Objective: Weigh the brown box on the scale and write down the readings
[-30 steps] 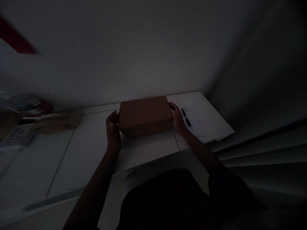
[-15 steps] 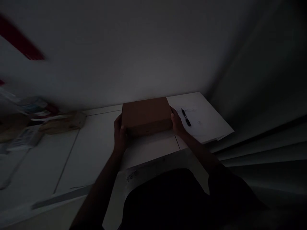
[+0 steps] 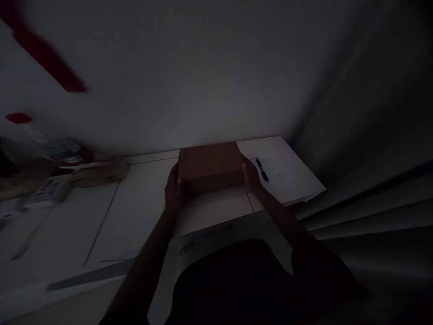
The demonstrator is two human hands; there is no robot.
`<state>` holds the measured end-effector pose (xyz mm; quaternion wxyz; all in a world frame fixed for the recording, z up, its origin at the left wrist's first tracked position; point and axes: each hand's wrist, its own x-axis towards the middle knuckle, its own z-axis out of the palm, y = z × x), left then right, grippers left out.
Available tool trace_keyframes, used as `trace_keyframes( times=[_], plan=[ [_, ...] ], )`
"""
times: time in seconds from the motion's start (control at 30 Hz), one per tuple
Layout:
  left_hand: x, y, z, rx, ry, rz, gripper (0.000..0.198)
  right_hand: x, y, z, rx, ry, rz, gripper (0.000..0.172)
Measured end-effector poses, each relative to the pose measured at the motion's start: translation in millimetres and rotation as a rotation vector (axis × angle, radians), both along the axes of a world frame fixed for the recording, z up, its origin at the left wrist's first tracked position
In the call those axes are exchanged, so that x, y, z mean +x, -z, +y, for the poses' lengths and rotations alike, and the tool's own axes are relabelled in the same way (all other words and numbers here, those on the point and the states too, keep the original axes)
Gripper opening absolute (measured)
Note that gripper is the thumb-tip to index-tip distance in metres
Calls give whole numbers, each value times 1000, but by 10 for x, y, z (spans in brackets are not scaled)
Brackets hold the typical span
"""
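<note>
Left hand (image 3: 174, 192), right hand (image 3: 251, 175) clasp cardboard box (image 3: 210, 166) sides, arms outstretched.

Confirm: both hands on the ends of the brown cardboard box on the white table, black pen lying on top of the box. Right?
Not quite. In the head view the black pen lies on the white sheet of paper to the right of the brown cardboard box, not on it. The rest stands: left hand and right hand are on its ends, on the white table.

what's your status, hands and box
Left hand and right hand clasp the box by its two ends. Box sits on the table, closed. Pen on paper just right of the right hand.
</note>
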<state>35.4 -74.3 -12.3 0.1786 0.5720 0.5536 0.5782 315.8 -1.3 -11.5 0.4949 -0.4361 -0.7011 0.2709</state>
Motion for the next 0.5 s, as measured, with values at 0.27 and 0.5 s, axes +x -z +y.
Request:
trace_keyframes(
  times=[0.27, 0.5],
  plan=[
    [13, -133, -88, -114, -8, 98, 76, -55, -125, -20, -62, -24, -20, 74],
    [-206, -299, -297, -107, -120, 93, 76, -346, -287, -76, -129, -181, -63, 71]
  ],
)
